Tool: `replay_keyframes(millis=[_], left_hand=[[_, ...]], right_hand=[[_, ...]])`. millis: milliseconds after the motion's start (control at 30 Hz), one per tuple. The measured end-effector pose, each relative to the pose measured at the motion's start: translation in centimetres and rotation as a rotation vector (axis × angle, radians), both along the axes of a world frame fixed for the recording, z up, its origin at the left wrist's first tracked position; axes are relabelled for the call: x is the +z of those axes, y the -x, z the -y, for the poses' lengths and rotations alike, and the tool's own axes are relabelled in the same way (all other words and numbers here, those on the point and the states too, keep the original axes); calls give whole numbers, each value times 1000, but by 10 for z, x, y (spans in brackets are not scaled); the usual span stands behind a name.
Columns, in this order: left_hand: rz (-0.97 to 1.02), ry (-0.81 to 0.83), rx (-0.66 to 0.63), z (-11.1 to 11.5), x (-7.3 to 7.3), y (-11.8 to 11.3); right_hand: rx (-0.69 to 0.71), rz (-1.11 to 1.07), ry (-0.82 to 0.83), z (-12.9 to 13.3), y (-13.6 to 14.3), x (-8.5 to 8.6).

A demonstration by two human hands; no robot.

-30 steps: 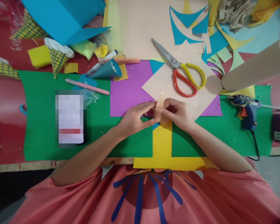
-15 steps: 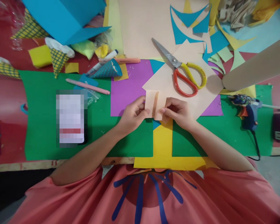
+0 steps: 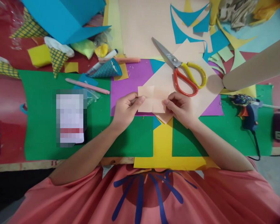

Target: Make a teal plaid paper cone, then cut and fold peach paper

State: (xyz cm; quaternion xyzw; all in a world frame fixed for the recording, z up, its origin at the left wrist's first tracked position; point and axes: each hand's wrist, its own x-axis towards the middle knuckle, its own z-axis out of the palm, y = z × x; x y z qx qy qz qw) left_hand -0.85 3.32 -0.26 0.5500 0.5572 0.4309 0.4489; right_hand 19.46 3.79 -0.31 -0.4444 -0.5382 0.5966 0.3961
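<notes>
A small peach paper piece (image 3: pixel 152 99) with crossing crease lines is spread flat between my two hands. My left hand (image 3: pixel 128 109) pinches its left edge, thumb on top. At the right edge, my right hand (image 3: pixel 179 107) grips the same piece between thumb and curled fingers. Beneath lies a larger peach paper sheet (image 3: pixel 200 102), set at an angle over a purple sheet (image 3: pixel 130 77). Just beyond my right hand rest scissors (image 3: pixel 177 63) with one red and one yellow handle loop, their blades closed and pointing up-left.
A glue gun (image 3: pixel 249 115) lies at the right, below a leaning pale tube (image 3: pixel 256 67). On the left are a blurred-out phone (image 3: pixel 71 118), a pink pen (image 3: pixel 87 86) and a blue patterned paper cone (image 3: pixel 108 69). Blue paper scraps (image 3: pixel 188 18) lie at the back.
The small peach paper was folded over and is now opened out flat. My left hand has shifted slightly left, widening the gap between my hands.
</notes>
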Motion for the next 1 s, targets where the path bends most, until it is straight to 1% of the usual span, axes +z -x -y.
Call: replay_keyframes(millis=[167, 333, 433, 533, 633, 700, 767, 867, 933, 1000], left_hand=[[24, 42, -13, 0, -1, 0], [23, 65, -80, 0, 1, -1], [76, 88, -119, -1, 3, -3], [114, 101, -140, -2, 4, -5], [115, 101, -119, -3, 4, -8], [130, 118, -104, -4, 4, -9], [157, 151, -120, -7, 4, -10], [187, 211, -174, -13, 4, -9], [201, 226, -192, -16, 3, -9], [214, 200, -186, -16, 1, -9]], right_hand=[[6, 8, 47, -1, 1, 4], [1, 145, 24, -3, 1, 6], [16, 177, 37, -5, 3, 6], [32, 158, 106, -6, 6, 8], [39, 151, 162, -6, 9, 12], [15, 123, 189, -6, 11, 14], [-37, 66, 212, -8, 13, 14], [-104, -15, 228, -13, 15, 12], [-115, -50, 218, -16, 16, 11], [-102, -65, 192, -19, 17, 10]])
